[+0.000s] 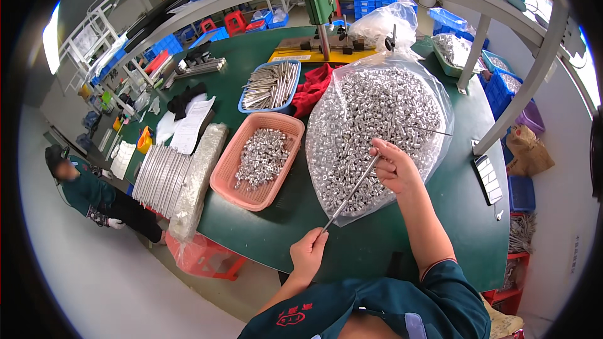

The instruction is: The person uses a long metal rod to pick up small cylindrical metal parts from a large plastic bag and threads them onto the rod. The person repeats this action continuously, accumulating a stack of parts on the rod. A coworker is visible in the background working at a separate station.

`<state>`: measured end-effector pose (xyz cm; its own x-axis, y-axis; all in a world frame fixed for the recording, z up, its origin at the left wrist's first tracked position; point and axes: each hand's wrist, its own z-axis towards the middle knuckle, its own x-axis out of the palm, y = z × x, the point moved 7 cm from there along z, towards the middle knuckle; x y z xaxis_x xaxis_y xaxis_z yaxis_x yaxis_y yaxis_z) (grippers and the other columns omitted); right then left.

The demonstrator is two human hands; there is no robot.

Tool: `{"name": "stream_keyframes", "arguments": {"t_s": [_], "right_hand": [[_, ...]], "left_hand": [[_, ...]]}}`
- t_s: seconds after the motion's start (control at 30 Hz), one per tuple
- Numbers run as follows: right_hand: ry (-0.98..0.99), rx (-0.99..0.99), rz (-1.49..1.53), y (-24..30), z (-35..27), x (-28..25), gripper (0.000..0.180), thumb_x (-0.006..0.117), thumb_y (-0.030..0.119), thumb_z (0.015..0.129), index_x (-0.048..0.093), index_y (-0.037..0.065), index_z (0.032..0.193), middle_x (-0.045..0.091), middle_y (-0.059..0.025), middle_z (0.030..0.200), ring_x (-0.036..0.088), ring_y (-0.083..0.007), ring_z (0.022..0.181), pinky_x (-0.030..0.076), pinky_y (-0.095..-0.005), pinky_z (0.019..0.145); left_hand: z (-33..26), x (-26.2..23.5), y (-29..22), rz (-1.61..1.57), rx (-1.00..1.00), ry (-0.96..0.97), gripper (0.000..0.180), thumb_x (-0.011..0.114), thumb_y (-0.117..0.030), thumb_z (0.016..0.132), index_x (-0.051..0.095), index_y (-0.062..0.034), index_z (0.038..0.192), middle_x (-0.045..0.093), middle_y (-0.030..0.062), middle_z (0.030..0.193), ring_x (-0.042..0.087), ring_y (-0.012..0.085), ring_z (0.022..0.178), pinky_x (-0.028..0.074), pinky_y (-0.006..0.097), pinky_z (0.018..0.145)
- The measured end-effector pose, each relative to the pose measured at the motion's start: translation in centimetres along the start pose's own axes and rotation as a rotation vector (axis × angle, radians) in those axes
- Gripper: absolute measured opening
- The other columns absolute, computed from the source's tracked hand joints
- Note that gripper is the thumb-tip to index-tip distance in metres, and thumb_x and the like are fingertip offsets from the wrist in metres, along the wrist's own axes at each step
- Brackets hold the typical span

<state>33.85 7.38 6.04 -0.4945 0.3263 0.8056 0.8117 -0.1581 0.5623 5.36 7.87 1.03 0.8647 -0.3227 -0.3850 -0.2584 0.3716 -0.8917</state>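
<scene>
A slim metal rod (352,196) slants between my hands, over the near edge of a large clear plastic bag. My left hand (308,252) is closed round its lower end. At the upper end, my right hand (397,166) has its fingers curled in a pinch on the rod; whether a small part sits between the fingertips cannot be made out. Under and beyond my right hand, small silvery metal sleeves (389,100) fill the open bag (326,157). A thin dark pin (433,130) lies across them on the right.
Left of the bag stands a pink basket (220,182) with more sleeves. Behind it, a blue basket (242,103) holds metal rods, beside a red cloth (312,88). A green press (321,6) stands at the back. A phone (488,179) lies right. Another person (88,182) stands far left.
</scene>
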Motion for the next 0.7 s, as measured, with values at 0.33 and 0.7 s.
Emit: {"name": "stream_keyframes", "arguments": {"t_s": [0.33,0.7], "right_hand": [[-0.095,-0.056,-0.289,0.3,-0.3,0.1,0.017,0.061,0.015,0.094,0.063,0.000,0.090,0.051,0.0004,0.066,0.036,-0.0028,0.045,0.025,-0.0184,0.038],[-0.237,-0.315,-0.719,1.3,-0.9,0.6,0.021,0.067,0.023,0.091,0.063,0.003,0.083,0.040,0.0090,0.056,0.031,-0.0007,0.045,0.022,-0.0205,0.041]], "left_hand": [[0.0,0.0,-0.1,0.021,-0.023,0.031,0.014,0.066,-0.010,0.089,0.067,0.0005,0.099,0.060,0.0035,0.068,0.049,0.0058,0.059,0.041,0.022,0.055],[0.0,-0.1,-0.3,0.023,-0.017,0.026,0.014,0.066,-0.010,0.090,0.067,0.0004,0.099,0.056,0.0023,0.066,0.046,0.0052,0.057,0.039,0.021,0.053]]}}
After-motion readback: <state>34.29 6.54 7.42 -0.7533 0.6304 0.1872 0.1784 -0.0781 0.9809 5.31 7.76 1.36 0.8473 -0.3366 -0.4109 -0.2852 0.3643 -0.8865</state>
